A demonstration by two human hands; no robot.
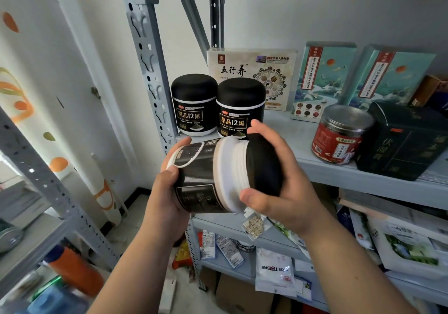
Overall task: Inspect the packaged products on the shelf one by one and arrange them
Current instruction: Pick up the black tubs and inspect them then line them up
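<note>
As it lies sideways before the shelf [339, 175], black jar [198, 168]: long axis left to right; left hand [167, 192] grips base end, right hand [286, 192] grips black lid [263, 165], threads showing.

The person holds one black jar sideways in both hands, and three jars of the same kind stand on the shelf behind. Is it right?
Not three: the head view shows two standing jars on the shelf. The rest holds: the left hand and right hand hold the black jar sideways.

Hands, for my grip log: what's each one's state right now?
Left hand: closed, holding the black jar by its body.
Right hand: closed, holding its black lid.
</note>
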